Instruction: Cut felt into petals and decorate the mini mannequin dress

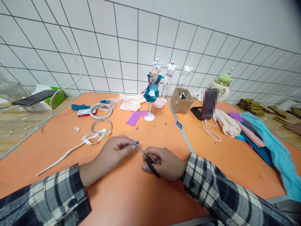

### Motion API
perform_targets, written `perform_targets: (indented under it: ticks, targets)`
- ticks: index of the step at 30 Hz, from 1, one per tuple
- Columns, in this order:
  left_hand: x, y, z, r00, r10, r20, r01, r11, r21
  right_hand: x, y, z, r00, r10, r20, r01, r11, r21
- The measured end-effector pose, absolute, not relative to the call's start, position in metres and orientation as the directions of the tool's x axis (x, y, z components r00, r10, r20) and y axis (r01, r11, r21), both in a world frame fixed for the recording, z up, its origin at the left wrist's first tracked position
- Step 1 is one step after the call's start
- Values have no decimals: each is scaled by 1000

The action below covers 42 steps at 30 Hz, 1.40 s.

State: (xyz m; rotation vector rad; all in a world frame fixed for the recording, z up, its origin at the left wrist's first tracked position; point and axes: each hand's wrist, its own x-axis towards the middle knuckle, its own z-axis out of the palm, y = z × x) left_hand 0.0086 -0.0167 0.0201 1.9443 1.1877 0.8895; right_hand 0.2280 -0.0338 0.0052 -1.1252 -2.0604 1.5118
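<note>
My left hand (115, 152) pinches a small piece of dark teal crepe paper (137, 143), most of it hidden behind the fingers. In my right hand (164, 161) are scissors (150, 163) with black handles, their slim metal blades reaching up and left to the teal piece. The blades lie across or right beside the paper; whether they touch it I cannot tell. Beyond the hands stands a small white dress form (154, 84) dressed in teal and peach crepe paper. Purple paper pieces (133, 118) lie near its base.
Tape rolls (100, 111) and a loose white strip (62, 159) lie left. Two bare dress forms (169, 73), a pink bowl (159, 103) and a cardboard box (181, 101) stand behind. A phone (208, 103), a bottle (221, 85) and crepe sheets (270, 135) are right. Another person's hand (293, 128) shows far right.
</note>
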Motion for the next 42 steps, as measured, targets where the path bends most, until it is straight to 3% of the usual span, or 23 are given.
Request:
perform_targets:
  ticks: [7,12,19,27,35,42]
  targets:
    - [8,-17,20,324,922,213,498,-358,790,228,-31,5,-596,788,-153,377,106,-920]
    - [9,-14,14,256,945,205,531,-315,787,233,-20,8,-428,901,-67,462,154,-874]
    - [8,-11,8,215,958,188,585,-281,761,248,-4,8,-315,940,134,789,337,-514]
    - [8,-14,13,240,930,278,595,-367,715,239,-18,17,-500,836,226,644,533,-548]
    - [5,-12,13,249,904,349,580,-428,693,239,-21,18,-553,818,161,690,558,-461]
    - [6,-14,14,217,925,313,586,-380,716,239,-20,17,-569,807,158,675,568,-471]
